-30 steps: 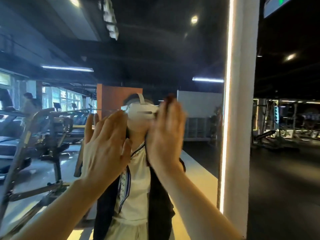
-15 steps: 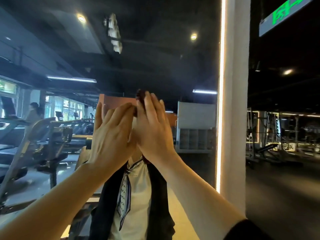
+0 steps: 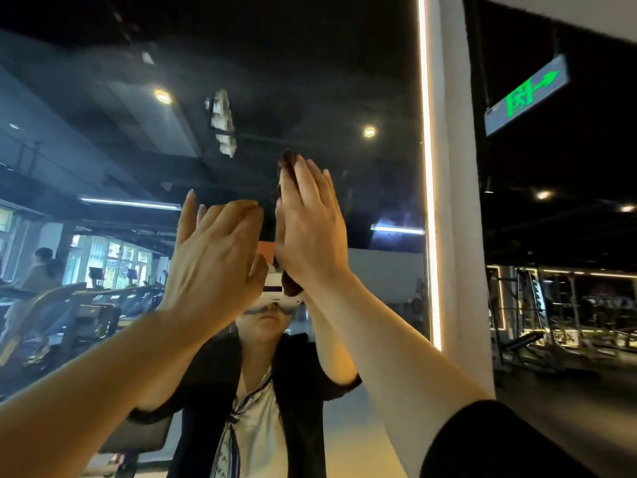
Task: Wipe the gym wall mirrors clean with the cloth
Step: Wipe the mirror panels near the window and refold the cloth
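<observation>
Flat right hand (image 3: 312, 232) presses crumpled dark cloth (image 3: 286, 167) to glossy mirror (image 3: 310, 81); left hand (image 3: 210, 257) spread flat

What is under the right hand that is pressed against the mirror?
A dark reddish cloth peeks out above the fingertips and below the palm of the right hand, which presses it flat on the mirror. Most of the cloth is covered by the hand.

dark maroon cloth (image 3: 289, 174) showed past the right hand's fingertips (image 3: 303, 167) | lit strip (image 3: 427, 167) right of those fingers glowed warm white | hanging exit sign (image 3: 527, 98) farther right bore green marks on pale grey | reflected headset (image 3: 275, 291) below the fingers was white | reflected vest (image 3: 206, 391) was black
</observation>
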Demonstrator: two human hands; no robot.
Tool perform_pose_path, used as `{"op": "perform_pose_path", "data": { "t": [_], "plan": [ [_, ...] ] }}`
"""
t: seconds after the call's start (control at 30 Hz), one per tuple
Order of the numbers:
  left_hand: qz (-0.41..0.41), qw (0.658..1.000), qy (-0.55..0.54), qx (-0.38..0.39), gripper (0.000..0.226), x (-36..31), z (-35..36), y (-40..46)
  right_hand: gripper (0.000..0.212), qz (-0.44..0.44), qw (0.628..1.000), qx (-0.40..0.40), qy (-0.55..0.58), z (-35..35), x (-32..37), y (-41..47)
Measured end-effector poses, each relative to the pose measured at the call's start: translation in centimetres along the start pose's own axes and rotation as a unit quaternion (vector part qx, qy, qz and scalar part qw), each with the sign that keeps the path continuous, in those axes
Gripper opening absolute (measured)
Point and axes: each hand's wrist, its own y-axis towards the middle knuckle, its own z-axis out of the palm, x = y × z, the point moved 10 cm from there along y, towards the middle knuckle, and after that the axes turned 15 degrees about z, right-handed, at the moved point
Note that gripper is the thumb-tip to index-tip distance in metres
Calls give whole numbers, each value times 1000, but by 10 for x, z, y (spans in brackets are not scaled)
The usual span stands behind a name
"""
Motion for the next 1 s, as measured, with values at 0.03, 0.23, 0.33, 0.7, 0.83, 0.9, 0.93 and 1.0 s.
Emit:
{"op": "perform_pose_path", "data": {
  "t": [0.03,0.23,0.33,0.7,0.83,0.9,0.93,1.0],
  "plan": [
    [3,1000,3,-7,40,1,-1,9,49,-21,1000,4,-4,-1,-5,9],
    [45,999,0,-10,51,-7,4,48,52,160,983,-71,-53,-39,-137,57],
    [43,999,17,-12,46,1,4,56,47,229,966,-115,5,-45,-133,47],
    [45,998,39,-26,42,-5,2,101,53,25,998,16,-59,-5,-54,110],
    [75,997,27,-9,46,-36,19,130,48,111,986,-26,-123,-26,-118,149],
    [81,997,18,-12,43,-50,23,140,47,118,978,-28,-170,-30,-136,153],
    [79,997,11,-17,41,-56,25,143,47,119,976,-24,-183,-31,-141,152],
    [73,997,0,-29,39,-69,27,146,46,117,975,-16,-190,-32,-143,144]
  ]
}}
